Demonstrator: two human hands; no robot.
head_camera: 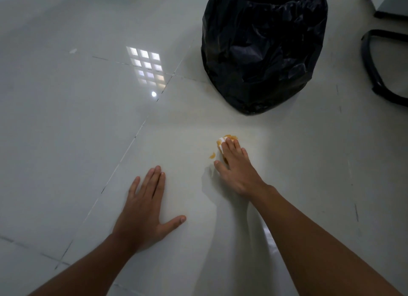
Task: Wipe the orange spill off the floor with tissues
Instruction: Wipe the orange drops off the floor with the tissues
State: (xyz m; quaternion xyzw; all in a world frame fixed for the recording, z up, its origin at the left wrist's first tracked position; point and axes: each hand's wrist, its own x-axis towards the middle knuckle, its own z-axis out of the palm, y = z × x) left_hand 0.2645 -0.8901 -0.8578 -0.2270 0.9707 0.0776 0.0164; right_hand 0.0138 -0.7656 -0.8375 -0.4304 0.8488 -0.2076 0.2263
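nearest to us, our left hand [144,209] lies flat on the floor [66,119], fingers spread and holding nothing; we judge it a brace while we lean forward. farther out, our right hand [235,167] presses a white tissue [221,143] down onto the orange spill [229,138], fingers laid nearly flat over the wad rather than curled tight round it. so we are in the wiping step, and it looks partly done: orange shows at the tissue's far edge and a small streak [212,155] sits just beside it on the left. the next move, we think, calls for sweeping across that streak and gathering the mess inward. beyond stands a bin lined with a black bag [262,52], near the spill.
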